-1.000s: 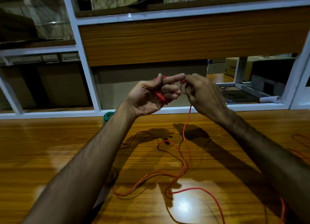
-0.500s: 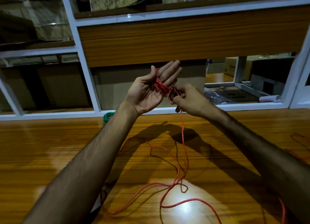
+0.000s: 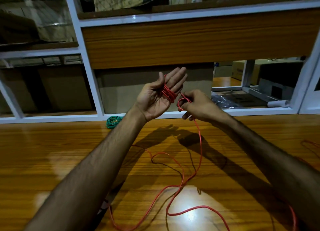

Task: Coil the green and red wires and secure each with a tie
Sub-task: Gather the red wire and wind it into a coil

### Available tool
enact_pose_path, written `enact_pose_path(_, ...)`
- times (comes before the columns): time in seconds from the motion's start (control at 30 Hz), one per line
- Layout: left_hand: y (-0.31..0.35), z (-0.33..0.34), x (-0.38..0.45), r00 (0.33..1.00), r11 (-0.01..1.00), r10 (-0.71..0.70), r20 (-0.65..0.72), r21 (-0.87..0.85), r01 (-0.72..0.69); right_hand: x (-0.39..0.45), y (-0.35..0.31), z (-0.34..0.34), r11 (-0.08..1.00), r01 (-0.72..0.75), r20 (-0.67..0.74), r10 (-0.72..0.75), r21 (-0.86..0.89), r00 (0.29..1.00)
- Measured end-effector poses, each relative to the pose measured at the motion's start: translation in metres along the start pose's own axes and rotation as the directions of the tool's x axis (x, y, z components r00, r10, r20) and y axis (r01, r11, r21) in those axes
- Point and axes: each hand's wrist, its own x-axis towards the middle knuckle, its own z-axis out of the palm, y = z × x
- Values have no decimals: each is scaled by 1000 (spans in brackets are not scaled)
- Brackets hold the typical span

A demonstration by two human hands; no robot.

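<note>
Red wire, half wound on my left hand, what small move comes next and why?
Probably carry the loop pinched by the right hand over the straight fingers of the left hand, adding another turn. The thin red wire wraps those fingers in several turns, yet much slack lies on the glossy wooden table. The coiled green wire sits apart.

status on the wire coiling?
Left hand open, red wire looped round fingers. Right hand pinching wire. Green coil on table. No obstruction.
</note>
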Motion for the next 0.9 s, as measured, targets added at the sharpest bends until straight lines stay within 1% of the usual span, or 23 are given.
enact_pose_path(0.07,-2,-1,2,999,999,32,-10,-23,-32,-1,-1,0,999,-30,17,29,26,999)
enact_pose_path(0.13,-2,-1,5,997,993,79,-27,-91,-81,-1,-2,1,999,-44,33,43,31,999)
enact_pose_path(0.2,-1,-5,9,989,980,125,-77,-143,-135,-2,-3,3,999,-36,55,36,5,998)
enact_pose_path(0.27,1,-8,10,980,972,157,-120,-155,-175,-3,-4,5,999,-34,83,35,-14,996)
enact_pose_path(0.4,-1,-5,13,959,957,196,-205,-173,-232,-1,-5,5,999,-46,139,45,4,989)
enact_pose_path(0.47,-2,-3,13,953,968,212,-214,-85,-234,-2,-7,0,998,-54,144,56,-13,988)
enact_pose_path(0.53,-5,0,10,959,971,232,-166,97,-218,-3,-10,-6,998,-58,142,63,-40,988)
enact_pose_path(0.6,-9,3,10,964,935,231,-134,306,-182,-4,-13,-13,994,-62,157,75,-85,985)
enact_pose_path(0.63,-11,3,11,965,898,231,-127,408,-161,-5,-14,-15,992,-68,169,85,-103,982)
enact_pose_path(0.7,-13,3,13,963,794,247,-109,593,-137,-6,-15,-19,989,-73,209,99,-128,973)
enact_pose_path(0.73,-13,1,14,959,719,260,-111,685,-116,-8,-16,-20,988,-66,230,98,-143,968)
enact_pose_path(0.8,-14,-4,14,942,531,309,-130,845,-57,-10,-18,-21,982,-30,250,77,-186,965)
enact_pose_path(0.87,-13,-8,14,937,369,336,-99,929,-34,-9,-18,-21,976,8,250,48,-216,967)
enact_pose_path(0.9,-13,-12,14,940,287,337,-56,957,-46,-9,-18,-22,976,17,248,39,-219,968)
